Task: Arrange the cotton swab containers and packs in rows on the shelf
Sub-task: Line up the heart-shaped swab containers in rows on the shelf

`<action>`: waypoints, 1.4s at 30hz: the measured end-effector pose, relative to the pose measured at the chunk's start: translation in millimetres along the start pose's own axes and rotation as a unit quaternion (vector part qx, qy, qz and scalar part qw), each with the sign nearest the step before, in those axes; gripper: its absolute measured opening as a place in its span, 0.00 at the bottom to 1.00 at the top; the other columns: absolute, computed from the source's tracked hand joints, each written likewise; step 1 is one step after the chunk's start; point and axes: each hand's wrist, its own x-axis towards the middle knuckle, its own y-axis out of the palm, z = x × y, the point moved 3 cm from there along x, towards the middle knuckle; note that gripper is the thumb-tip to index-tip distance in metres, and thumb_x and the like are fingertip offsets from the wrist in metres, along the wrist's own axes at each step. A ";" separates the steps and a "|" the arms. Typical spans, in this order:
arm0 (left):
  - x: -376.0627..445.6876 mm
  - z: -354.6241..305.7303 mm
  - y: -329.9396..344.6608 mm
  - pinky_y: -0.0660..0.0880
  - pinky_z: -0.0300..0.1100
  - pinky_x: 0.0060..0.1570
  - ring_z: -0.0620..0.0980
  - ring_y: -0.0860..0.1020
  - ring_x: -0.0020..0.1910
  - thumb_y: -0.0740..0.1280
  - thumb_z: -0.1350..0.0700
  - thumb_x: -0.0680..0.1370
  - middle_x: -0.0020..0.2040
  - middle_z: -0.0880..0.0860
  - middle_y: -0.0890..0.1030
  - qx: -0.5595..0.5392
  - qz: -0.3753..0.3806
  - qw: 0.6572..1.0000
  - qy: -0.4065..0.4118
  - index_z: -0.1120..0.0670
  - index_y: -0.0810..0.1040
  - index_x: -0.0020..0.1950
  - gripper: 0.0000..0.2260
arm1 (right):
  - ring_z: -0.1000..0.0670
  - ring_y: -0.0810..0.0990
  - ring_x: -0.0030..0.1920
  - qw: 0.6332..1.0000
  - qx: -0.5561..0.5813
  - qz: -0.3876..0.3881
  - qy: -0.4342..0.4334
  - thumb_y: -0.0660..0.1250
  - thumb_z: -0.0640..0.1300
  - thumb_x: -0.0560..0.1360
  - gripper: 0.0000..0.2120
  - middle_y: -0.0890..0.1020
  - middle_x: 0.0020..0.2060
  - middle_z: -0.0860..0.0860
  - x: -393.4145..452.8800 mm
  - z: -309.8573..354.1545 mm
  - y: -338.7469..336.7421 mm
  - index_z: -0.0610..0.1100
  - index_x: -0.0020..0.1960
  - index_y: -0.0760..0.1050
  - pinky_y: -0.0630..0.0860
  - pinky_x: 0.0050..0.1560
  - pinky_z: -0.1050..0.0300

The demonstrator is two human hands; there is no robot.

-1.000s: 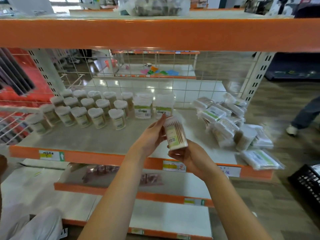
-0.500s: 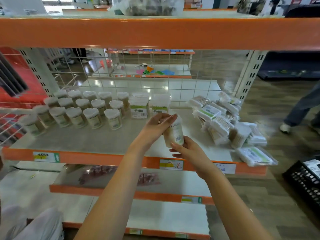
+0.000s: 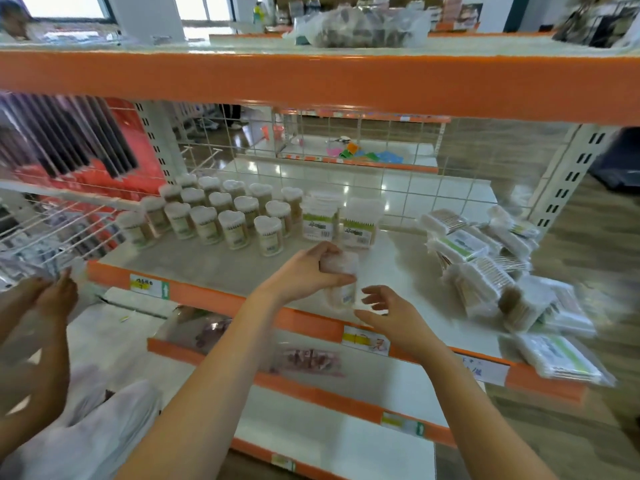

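Note:
My left hand (image 3: 308, 271) grips a clear cotton swab container (image 3: 343, 289) from above, holding it upright over the front part of the shelf (image 3: 214, 268). My right hand (image 3: 388, 313) hovers just right of it with fingers spread, apart from the container. Rows of heart-lidded swab containers (image 3: 225, 216) stand at the back left. Two taller square swab boxes (image 3: 341, 221) stand to their right. A loose heap of flat swab packs (image 3: 491, 268) lies on the right end of the shelf.
Another person's hands (image 3: 52, 296) hold something at the far left. A wire grid (image 3: 363, 168) backs the shelf. An orange upper shelf beam (image 3: 311, 84) runs overhead. Lower shelves (image 3: 311, 375) hold a few bagged items. A wire rack (image 3: 52, 230) borders the left.
My right hand has let go of the container and drawn back to the right with fingers spread. My left hand now holds it alone, lower and over the shelf's front.

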 end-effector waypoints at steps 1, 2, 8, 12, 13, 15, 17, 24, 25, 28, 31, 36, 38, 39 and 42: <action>-3.7 1.4 -3.8 0.69 0.36 0.54 0.44 0.74 0.54 0.73 0.46 0.70 0.57 0.47 0.75 0.016 -0.007 1.000 -0.002 0.50 0.71 0.63 0.24 | 0.54 0.74 0.56 1.000 -0.015 0.007 -0.003 0.69 0.51 0.74 0.22 0.77 0.57 0.54 2.8 -0.3 2.9 0.49 0.65 0.69 0.69 0.53 0.62; -7.7 2.3 -7.8 0.68 0.36 0.53 0.44 0.73 0.55 0.73 0.47 0.71 0.57 0.47 0.74 0.032 -0.015 0.999 -0.004 0.51 0.71 0.64 0.25 | 0.54 0.74 0.56 1.000 -0.027 0.016 -0.003 0.69 0.51 0.74 0.22 0.76 0.58 0.53 5.5 0.3 6.5 0.48 0.66 0.69 0.69 0.54 0.62; -28.5 15.3 -34.7 0.67 0.38 0.52 0.46 0.71 0.55 0.72 0.45 0.72 0.55 0.46 0.70 0.120 -0.064 0.990 -0.036 0.53 0.70 0.66 0.26 | 0.54 0.74 0.51 0.989 -0.132 0.039 -0.046 0.68 0.49 0.74 0.22 0.77 0.59 0.49 24.7 10.6 31.4 0.46 0.66 0.70 0.68 0.51 0.64; -45.8 27.4 -58.3 0.66 0.38 0.51 0.45 0.69 0.54 0.72 0.46 0.72 0.57 0.47 0.70 0.133 -0.081 0.986 -0.057 0.52 0.69 0.67 0.27 | 0.49 0.75 0.59 0.985 -0.153 0.048 -0.060 0.67 0.50 0.74 0.23 0.77 0.61 0.48 27.4 33.9 49.2 0.45 0.67 0.70 0.70 0.58 0.59; -49.7 31.8 -65.0 0.67 0.38 0.51 0.46 0.70 0.54 0.72 0.46 0.72 0.57 0.47 0.71 0.134 -0.087 0.985 -0.061 0.52 0.70 0.67 0.27 | 0.49 0.75 0.60 0.984 -0.158 0.048 -0.066 0.67 0.51 0.74 0.24 0.77 0.61 0.49 28.0 40.9 54.3 0.45 0.67 0.70 0.69 0.58 0.60; -57.8 42.0 -78.2 0.69 0.40 0.53 0.48 0.72 0.56 0.73 0.46 0.71 0.59 0.48 0.72 0.123 -0.098 0.985 -0.065 0.52 0.70 0.66 0.26 | 0.50 0.75 0.61 0.981 -0.172 0.048 -0.081 0.68 0.52 0.74 0.24 0.77 0.61 0.49 30.6 53.4 65.9 0.44 0.67 0.70 0.66 0.55 0.65; -65.6 51.7 -92.1 0.71 0.43 0.58 0.49 0.73 0.58 0.73 0.46 0.71 0.61 0.50 0.73 0.116 -0.105 0.986 -0.063 0.52 0.70 0.66 0.27 | 0.51 0.75 0.61 0.979 -0.179 0.046 -0.092 0.68 0.52 0.74 0.25 0.77 0.61 0.48 33.4 65.9 78.6 0.44 0.67 0.70 0.65 0.53 0.67; -90.3 88.0 -151.7 0.72 0.43 0.54 0.49 0.74 0.55 0.73 0.46 0.71 0.62 0.50 0.73 0.132 -0.107 0.983 -0.063 0.51 0.69 0.66 0.27 | 0.48 0.73 0.63 0.973 -0.199 0.060 -0.097 0.66 0.45 0.76 0.23 0.75 0.63 0.45 44.9 117.9 134.3 0.40 0.68 0.68 0.67 0.62 0.58; -92.8 93.7 -160.4 0.72 0.44 0.56 0.49 0.74 0.56 0.73 0.46 0.71 0.63 0.50 0.73 0.133 -0.106 0.983 -0.064 0.51 0.69 0.67 0.27 | 0.48 0.73 0.63 0.974 -0.197 0.059 -0.096 0.67 0.45 0.76 0.22 0.75 0.63 0.45 48.4 124.2 142.4 0.41 0.68 0.68 0.67 0.62 0.57; -97.6 110.2 -186.4 0.71 0.42 0.55 0.50 0.73 0.59 0.73 0.46 0.72 0.64 0.51 0.74 0.144 -0.104 0.983 -0.052 0.53 0.69 0.68 0.28 | 0.48 0.73 0.63 0.974 -0.198 0.057 -0.093 0.67 0.47 0.76 0.23 0.75 0.63 0.46 57.8 140.4 164.2 0.42 0.68 0.68 0.68 0.63 0.55; -100.1 128.1 -207.2 0.71 0.42 0.56 0.49 0.73 0.59 0.72 0.46 0.72 0.64 0.52 0.73 0.143 -0.101 0.984 -0.044 0.53 0.69 0.67 0.27 | 0.47 0.72 0.63 0.974 -0.205 0.053 -0.083 0.67 0.47 0.76 0.23 0.75 0.63 0.46 67.4 153.3 184.0 0.42 0.68 0.68 0.68 0.63 0.54; -96.7 154.5 -229.2 0.66 0.38 0.51 0.47 0.72 0.58 0.72 0.47 0.73 0.65 0.51 0.73 0.152 -0.094 0.983 -0.032 0.53 0.69 0.67 0.26 | 0.46 0.72 0.64 0.974 -0.209 0.055 -0.068 0.66 0.45 0.76 0.22 0.74 0.64 0.45 80.4 167.3 212.2 0.41 0.68 0.68 0.66 0.62 0.56; -91.8 162.3 -236.5 0.64 0.36 0.49 0.45 0.71 0.57 0.72 0.47 0.73 0.65 0.51 0.72 0.161 -0.092 0.982 -0.030 0.53 0.69 0.68 0.27 | 0.46 0.72 0.64 0.974 -0.208 0.054 -0.070 0.66 0.44 0.76 0.22 0.74 0.64 0.45 86.3 172.8 220.0 0.41 0.68 0.68 0.66 0.62 0.56; -88.4 166.2 -239.6 0.63 0.35 0.49 0.44 0.70 0.56 0.72 0.47 0.73 0.65 0.50 0.72 0.165 -0.092 0.982 -0.029 0.53 0.69 0.68 0.27 | 0.46 0.72 0.64 0.974 -0.208 0.053 -0.071 0.66 0.44 0.76 0.22 0.75 0.63 0.45 90.3 175.2 223.5 0.41 0.68 0.68 0.67 0.62 0.57; -74.1 175.5 -247.7 0.66 0.37 0.53 0.46 0.71 0.61 0.73 0.46 0.72 0.65 0.50 0.72 0.164 -0.092 0.982 -0.025 0.54 0.69 0.68 0.28 | 0.47 0.73 0.63 0.974 -0.208 0.055 -0.069 0.66 0.45 0.76 0.22 0.75 0.63 0.46 104.8 179.1 231.0 0.42 0.69 0.67 0.67 0.61 0.57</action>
